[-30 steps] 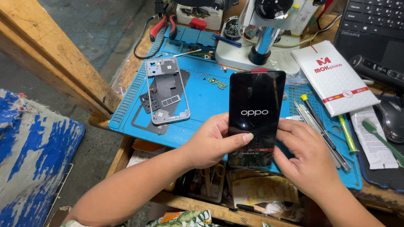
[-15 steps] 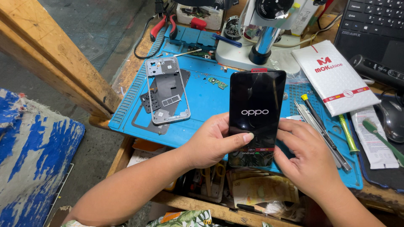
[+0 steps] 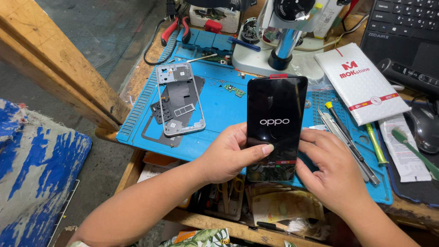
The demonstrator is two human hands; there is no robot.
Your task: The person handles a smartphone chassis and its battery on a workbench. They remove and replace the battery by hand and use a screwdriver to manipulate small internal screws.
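At the centre of the frame both hands clamp a black phone screen [image 3: 275, 123] upright above the blue repair mat [image 3: 219, 110], its lit glass facing the camera, likely so the display can be checked. The left hand [image 3: 228, 155] closes on its lower left edge, thumb across the glass; the right hand [image 3: 331, 171] grips the lower right edge. A stripped phone frame [image 3: 179, 98] lies at upper left, tweezers [image 3: 345, 142] at right
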